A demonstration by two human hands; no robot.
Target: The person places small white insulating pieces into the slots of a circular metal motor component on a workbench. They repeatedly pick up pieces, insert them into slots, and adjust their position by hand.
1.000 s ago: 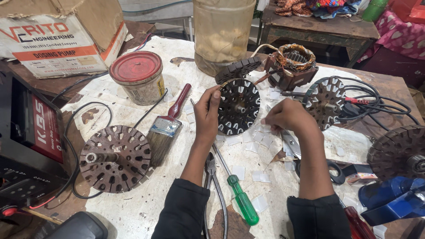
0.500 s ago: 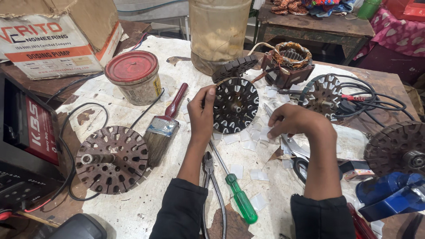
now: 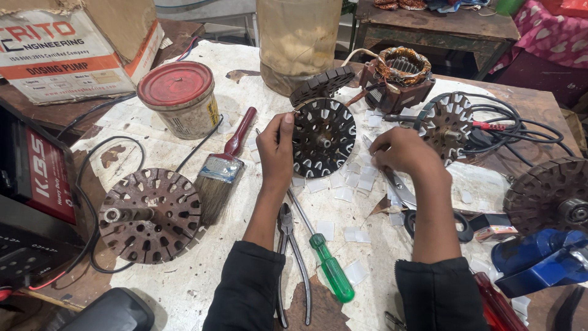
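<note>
A dark slotted stator disc [image 3: 327,138] stands tilted on the paper-covered table [image 3: 202,282]. My left hand [image 3: 275,150] grips its left rim, thumb up on the edge. My right hand [image 3: 407,156] rests just right of the disc with fingers curled down at the table. It lies over small white paper slips [image 3: 355,181] and the blades of a pair of scissors [image 3: 401,190]. Whether its fingertips pinch a slip is hidden.
A green screwdriver [image 3: 331,270] and pliers [image 3: 288,245] lie between my forearms. On the left are a paintbrush [image 3: 217,175], a red-lidded tin [image 3: 180,98] and a rusty rotor disc [image 3: 150,214]. Behind stand a copper-wound stator [image 3: 401,70] and a jar [image 3: 300,37]. More discs [image 3: 447,122] and black cable [image 3: 508,129] lie right.
My right hand has drawn back slightly from the disc's right rim to the paper slips. My left hand keeps its hold on the disc.
</note>
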